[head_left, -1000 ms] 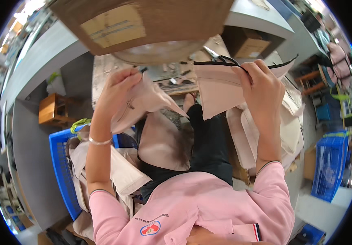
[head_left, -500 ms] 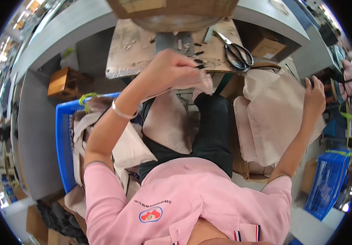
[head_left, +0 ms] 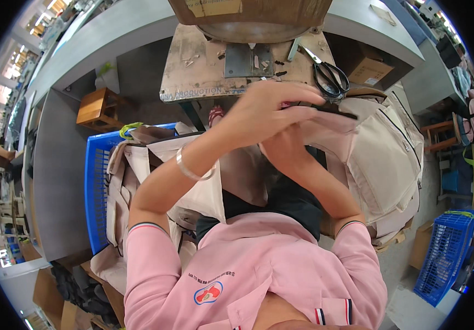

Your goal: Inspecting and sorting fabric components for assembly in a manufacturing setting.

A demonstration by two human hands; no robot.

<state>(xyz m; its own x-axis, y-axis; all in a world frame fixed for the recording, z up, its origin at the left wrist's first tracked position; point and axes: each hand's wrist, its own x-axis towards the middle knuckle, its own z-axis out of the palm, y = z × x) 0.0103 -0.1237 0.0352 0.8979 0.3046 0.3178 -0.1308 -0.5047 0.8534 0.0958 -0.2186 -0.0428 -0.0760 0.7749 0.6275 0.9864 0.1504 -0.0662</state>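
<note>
My left hand [head_left: 270,110], a metal bracelet on its wrist, reaches across the middle with fingers stretched over a beige fabric piece [head_left: 333,124] that has a black zipper edge. My right hand [head_left: 283,149] sits just below and behind it, gripping the same piece from underneath. Both hands meet over my lap, right in front of the worn wooden work table [head_left: 193,71]. The piece runs off to the right onto a stack of beige bags [head_left: 385,159].
Black-handled scissors [head_left: 331,78] and a metal plate [head_left: 248,59] lie on the table. A blue basket [head_left: 95,181] with beige fabric pieces stands at my left, a second blue basket [head_left: 446,256] at lower right. A wooden stool [head_left: 99,107] and a cardboard box [head_left: 366,69] stand nearby.
My right hand has come in from the bag stack on the right to the middle, under my left hand. My left hand has shifted right and both are now on the beige piece.
</note>
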